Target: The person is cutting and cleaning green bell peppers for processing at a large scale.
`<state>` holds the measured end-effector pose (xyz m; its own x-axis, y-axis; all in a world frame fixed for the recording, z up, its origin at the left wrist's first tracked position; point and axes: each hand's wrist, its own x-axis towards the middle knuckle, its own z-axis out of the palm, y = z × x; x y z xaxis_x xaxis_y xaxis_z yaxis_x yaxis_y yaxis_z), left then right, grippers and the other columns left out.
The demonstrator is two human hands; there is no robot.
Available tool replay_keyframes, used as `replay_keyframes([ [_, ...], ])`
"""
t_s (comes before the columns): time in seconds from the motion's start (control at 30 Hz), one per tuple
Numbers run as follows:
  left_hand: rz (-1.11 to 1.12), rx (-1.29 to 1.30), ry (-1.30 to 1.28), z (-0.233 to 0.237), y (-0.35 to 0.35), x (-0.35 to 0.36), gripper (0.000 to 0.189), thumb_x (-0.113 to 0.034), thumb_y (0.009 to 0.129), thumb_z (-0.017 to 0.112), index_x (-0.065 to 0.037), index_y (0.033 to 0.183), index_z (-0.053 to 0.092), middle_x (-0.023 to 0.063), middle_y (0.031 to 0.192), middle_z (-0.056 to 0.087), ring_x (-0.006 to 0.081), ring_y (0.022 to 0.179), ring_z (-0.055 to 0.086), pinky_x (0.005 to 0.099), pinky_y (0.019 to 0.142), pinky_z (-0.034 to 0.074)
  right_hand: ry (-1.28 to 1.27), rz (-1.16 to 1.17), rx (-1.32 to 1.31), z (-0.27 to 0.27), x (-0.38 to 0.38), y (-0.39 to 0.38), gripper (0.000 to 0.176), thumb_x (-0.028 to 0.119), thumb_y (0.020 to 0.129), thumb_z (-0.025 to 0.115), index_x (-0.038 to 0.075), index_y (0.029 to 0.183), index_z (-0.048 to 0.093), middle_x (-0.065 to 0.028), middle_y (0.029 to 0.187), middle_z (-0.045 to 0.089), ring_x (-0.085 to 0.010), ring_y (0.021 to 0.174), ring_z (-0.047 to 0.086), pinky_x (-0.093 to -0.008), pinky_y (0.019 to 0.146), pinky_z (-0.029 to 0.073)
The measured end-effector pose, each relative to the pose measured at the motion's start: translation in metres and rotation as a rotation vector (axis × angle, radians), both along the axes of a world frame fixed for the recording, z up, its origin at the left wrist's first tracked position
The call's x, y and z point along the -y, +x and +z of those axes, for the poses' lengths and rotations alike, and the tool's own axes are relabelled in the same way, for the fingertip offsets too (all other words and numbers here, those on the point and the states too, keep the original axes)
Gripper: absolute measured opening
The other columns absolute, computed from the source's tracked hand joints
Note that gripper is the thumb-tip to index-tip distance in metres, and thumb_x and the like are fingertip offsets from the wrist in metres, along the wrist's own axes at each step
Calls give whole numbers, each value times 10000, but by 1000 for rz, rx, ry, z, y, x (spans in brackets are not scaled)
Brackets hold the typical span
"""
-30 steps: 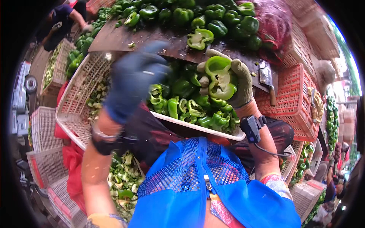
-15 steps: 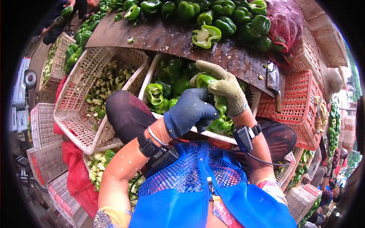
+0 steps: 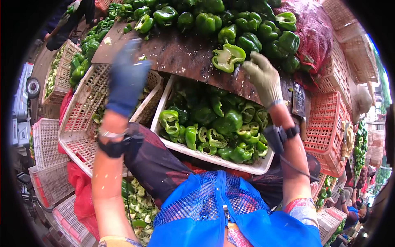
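Observation:
Over the left end of the wooden board (image 3: 177, 51), my left hand (image 3: 128, 80) in a blue glove is smeared by motion, so its fingers are unclear. My right hand (image 3: 263, 80), in a pale glove, is over the board's right part with fingers apart, holding nothing. Just left of its fingertips lies a cut green pepper half (image 3: 228, 58). Below the board, a white crate (image 3: 205, 155) holds green peppers, several of them cut open (image 3: 216, 138). A second crate (image 3: 92, 82) with pepper cores stands at the left, partly behind my left arm.
Whole green peppers (image 3: 207, 22) are heaped along the board's far side, beside a red mesh sack (image 3: 310, 31). A red crate (image 3: 327, 127) stands at the right. Pepper scraps (image 3: 142, 203) lie below my left knee. Another person's gloved hand (image 3: 70, 11) shows at top left.
My hands have moved apart and away from the pepper between them. The left went up and left, the right up and right. More of the white crate's peppers now show.

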<state>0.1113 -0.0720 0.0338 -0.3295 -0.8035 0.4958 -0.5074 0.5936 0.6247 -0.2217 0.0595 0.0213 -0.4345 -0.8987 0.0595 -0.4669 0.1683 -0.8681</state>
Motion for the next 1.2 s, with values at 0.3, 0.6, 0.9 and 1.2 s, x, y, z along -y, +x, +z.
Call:
replay_keyframes([
  [0.3, -157, 445, 250, -62, -200, 12, 433, -352, 738, 786, -88, 1064, 679, 207, 1097, 707, 420, 1039, 665, 513, 912, 525, 114, -27, 140, -47, 48, -19, 590, 354, 825, 757, 43, 1314, 647, -159, 1051, 742, -229, 858, 727, -351, 747, 595],
  [0.6, -188, 357, 11, -60, -147, -39, 298, -364, 742, 755, -112, 884, 683, 160, 825, 703, 386, 780, 690, 503, 689, 536, 349, 65, 580, -23, -3, 19, 349, 271, 884, 686, 43, 1147, 671, -76, 853, 692, -172, 552, 633, -308, 460, 520],
  [0.9, -96, 268, -21, -52, -122, -79, 296, -362, 749, 738, -119, 910, 689, 173, 829, 717, 389, 769, 703, 494, 679, 553, 204, -235, 1080, -36, -59, 71, 320, 243, 900, 662, 48, 1150, 617, -122, 857, 662, -267, 567, 623, -383, 481, 537],
  [1.2, 196, 1, 118, -33, -91, -52, 374, -412, 791, 775, -67, 911, 696, 237, 843, 714, 460, 822, 699, 513, 743, 566, 96, -225, 1220, -26, -103, 110, 300, 261, 935, 569, 82, 1172, 609, -100, 869, 655, -220, 649, 620, -345, 531, 508],
])
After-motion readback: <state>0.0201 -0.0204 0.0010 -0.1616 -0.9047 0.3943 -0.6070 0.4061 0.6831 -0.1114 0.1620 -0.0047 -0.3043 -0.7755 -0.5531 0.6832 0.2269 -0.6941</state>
